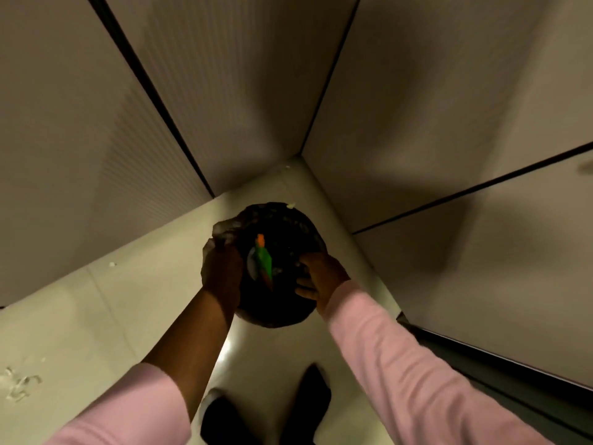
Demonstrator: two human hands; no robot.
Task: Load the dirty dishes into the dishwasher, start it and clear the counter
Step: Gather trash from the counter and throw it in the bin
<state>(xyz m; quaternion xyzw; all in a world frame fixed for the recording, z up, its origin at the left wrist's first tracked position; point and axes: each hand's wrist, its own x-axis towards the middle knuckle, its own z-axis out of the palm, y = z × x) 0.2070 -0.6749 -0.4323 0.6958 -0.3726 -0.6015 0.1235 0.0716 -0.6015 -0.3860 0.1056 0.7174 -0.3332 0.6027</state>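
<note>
Bin bag on tiled floor in cabinet corner, both hands' fingers gripping its rim.

A black bin bag stands open on the floor in the cabinet corner, green-and-orange wrapper lying inside among dark rubbish

Bin on floor in cabinet corner, wrapper inside, scraps far left
</note>
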